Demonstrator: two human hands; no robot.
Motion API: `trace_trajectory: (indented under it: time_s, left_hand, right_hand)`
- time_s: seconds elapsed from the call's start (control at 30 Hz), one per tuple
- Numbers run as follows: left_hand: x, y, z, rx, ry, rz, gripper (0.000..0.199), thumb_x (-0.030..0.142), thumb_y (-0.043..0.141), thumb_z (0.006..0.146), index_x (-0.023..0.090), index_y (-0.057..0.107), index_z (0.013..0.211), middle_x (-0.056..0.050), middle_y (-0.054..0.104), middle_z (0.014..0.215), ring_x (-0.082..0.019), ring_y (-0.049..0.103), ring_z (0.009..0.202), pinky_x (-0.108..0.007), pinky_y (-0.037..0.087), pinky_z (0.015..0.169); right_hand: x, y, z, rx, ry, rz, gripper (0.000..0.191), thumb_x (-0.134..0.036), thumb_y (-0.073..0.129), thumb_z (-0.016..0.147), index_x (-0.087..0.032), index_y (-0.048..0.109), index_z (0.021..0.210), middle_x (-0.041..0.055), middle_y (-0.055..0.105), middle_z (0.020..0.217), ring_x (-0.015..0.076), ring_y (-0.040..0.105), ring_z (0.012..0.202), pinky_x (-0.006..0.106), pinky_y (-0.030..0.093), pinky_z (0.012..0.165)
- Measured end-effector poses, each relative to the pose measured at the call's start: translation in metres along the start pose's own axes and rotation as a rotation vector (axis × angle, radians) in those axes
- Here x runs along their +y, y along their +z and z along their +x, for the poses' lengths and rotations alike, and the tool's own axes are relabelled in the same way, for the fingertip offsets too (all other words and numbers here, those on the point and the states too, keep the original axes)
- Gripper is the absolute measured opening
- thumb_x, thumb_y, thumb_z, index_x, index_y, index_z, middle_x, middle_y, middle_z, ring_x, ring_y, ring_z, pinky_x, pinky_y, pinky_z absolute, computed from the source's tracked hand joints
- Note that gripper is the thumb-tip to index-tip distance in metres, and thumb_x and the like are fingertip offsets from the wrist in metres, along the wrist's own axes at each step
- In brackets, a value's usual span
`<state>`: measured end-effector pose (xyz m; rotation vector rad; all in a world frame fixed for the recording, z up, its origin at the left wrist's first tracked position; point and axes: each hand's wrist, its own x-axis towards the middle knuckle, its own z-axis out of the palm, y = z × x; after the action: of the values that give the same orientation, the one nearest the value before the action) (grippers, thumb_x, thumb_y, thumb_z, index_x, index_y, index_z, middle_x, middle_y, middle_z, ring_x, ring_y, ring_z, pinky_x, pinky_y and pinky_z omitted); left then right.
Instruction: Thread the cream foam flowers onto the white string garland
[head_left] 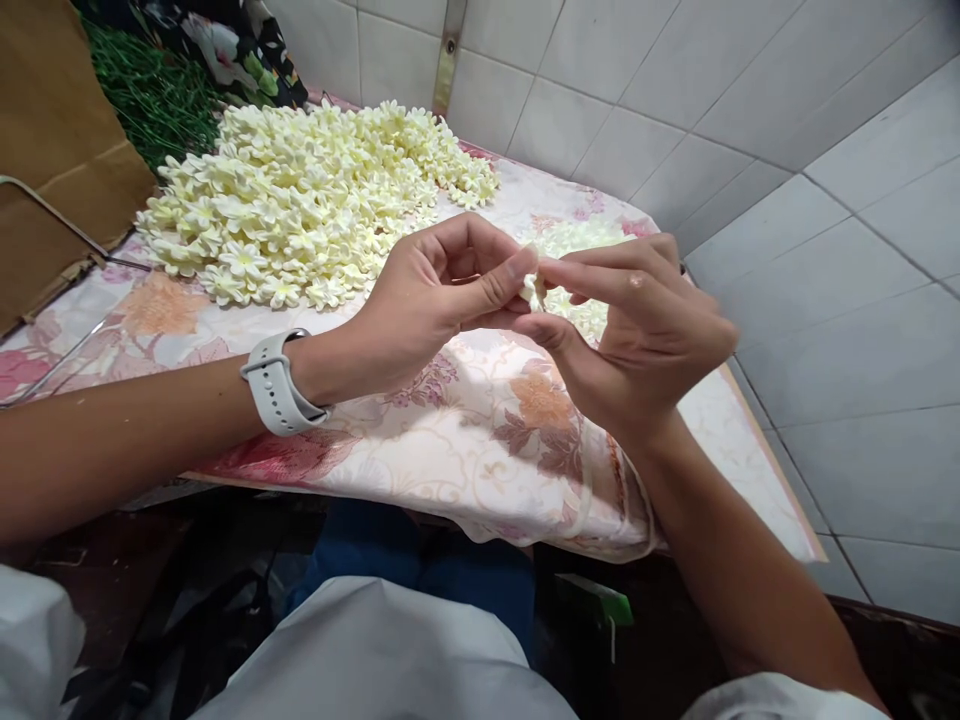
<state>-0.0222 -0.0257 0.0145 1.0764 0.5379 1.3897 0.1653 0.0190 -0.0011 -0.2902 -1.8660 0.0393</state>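
A small cream-white flower (534,292) is pinched between my two hands above the table. My left hand (450,280), with a white watch on its wrist, closes thumb and fingertips on the flower's left side. From the right, my right hand (637,325) grips the same flower between thumb and forefinger. The fingertips cover much of it, so its full shape is hidden. Behind my right hand lies a smaller group of pale flowers (581,240), partly covered by the fingers. To the far left rises a large heap of cream flowers with yellow centres (300,200).
A floral cloth (442,440) covers the table. At the left stand a brown cardboard piece (60,150) and a bunch of green wiry stems (154,90). White tiled walls (675,90) bound the back and right. A pale cord (589,490) hangs at the front edge.
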Motion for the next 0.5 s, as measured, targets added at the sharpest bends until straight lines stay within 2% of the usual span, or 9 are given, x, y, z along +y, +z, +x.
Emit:
trace_trajectory:
  time_s: [0.1, 0.2, 0.33, 0.5]
  left_hand:
    - [-0.0036, -0.0019, 0.0016, -0.012, 0.061, 0.065, 0.036, 0.043, 0.098, 0.073, 0.018, 0.073, 0.079, 0.006, 0.072, 0.076, -0.007, 0.076, 0.075, -0.018, 0.068, 0.072]
    - [-0.0049, -0.0015, 0.0023, -0.013, 0.119, 0.142, 0.041, 0.049, 0.097, 0.073, 0.017, 0.072, 0.078, 0.005, 0.074, 0.075, -0.01, 0.078, 0.075, -0.02, 0.068, 0.07]
    - [-0.0009, 0.0031, 0.0009, 0.011, 0.137, 0.228, 0.046, 0.05, 0.099, 0.068, 0.016, 0.068, 0.073, 0.005, 0.07, 0.067, -0.012, 0.077, 0.068, -0.022, 0.066, 0.064]
    - [0.0012, 0.0031, -0.0022, 0.004, 0.117, 0.206, 0.045, 0.05, 0.097, 0.071, 0.016, 0.069, 0.076, 0.004, 0.072, 0.069, -0.01, 0.077, 0.068, -0.021, 0.065, 0.064]
  right_hand:
    - [0.0017, 0.0023, -0.0011, -0.006, 0.121, 0.146, 0.03, -0.04, 0.096, 0.088, -0.037, 0.085, 0.116, 0.0002, 0.08, 0.097, 0.0229, 0.075, 0.089, 0.044, 0.057, 0.076]
    - [-0.0007, 0.0049, 0.0014, 0.023, 0.223, 0.339, 0.031, -0.034, 0.103, 0.078, -0.034, 0.087, 0.105, -0.0009, 0.077, 0.087, 0.0191, 0.071, 0.08, 0.038, 0.058, 0.067]
    - [-0.0021, 0.0052, 0.0048, 0.023, 0.246, 0.458, 0.031, -0.025, 0.105, 0.075, -0.034, 0.087, 0.099, -0.0032, 0.075, 0.081, 0.0164, 0.07, 0.075, 0.034, 0.061, 0.063]
    - [0.0073, 0.0017, 0.0, -0.049, 0.22, 0.454, 0.021, -0.045, 0.096, 0.087, -0.034, 0.085, 0.101, -0.0026, 0.073, 0.083, 0.0175, 0.073, 0.077, 0.036, 0.063, 0.063]
